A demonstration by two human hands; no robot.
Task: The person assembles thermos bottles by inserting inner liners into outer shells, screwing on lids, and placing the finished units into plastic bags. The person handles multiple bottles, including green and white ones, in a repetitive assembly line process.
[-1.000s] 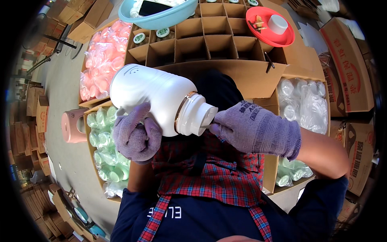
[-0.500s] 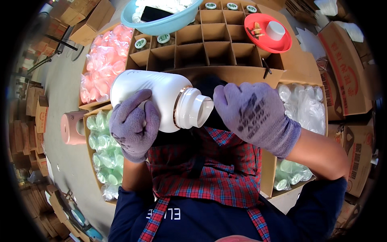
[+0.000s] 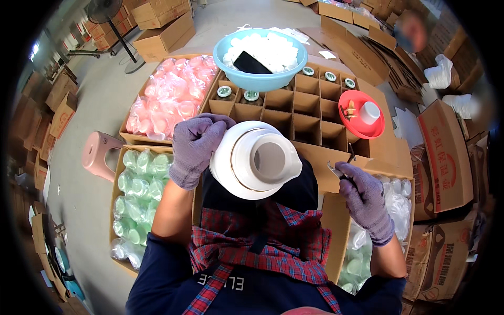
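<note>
My left hand (image 3: 197, 149), in a grey-purple work glove, is closed at the left side of a white vacuum jug (image 3: 223, 170). The jug's round mouth and spout face up toward me, the spout pointing right; a thin gold ring circles its neck. What the fingers grip, probably the handle, is mostly hidden. Out to the right and apart from the jug, my gloved right hand (image 3: 366, 202) is closed on a small metal tool (image 3: 333, 169) with a dark part by the fingers. Its exact kind is unclear.
Beyond the jug stands a divided carton (image 3: 310, 142) with several capped bottles. On it rest a blue basin (image 3: 262, 81) of white pieces with a phone, and a red dish (image 3: 362, 126). Pink (image 3: 168, 100) and green (image 3: 139, 194) bagged cups sit left. A black tool (image 3: 351, 151) leans at the carton's edge.
The jug has turned from lying sideways to mouth up toward me. My right hand has moved from beside the spout to the right, and the metal tool now shows in it. The view has shifted.
</note>
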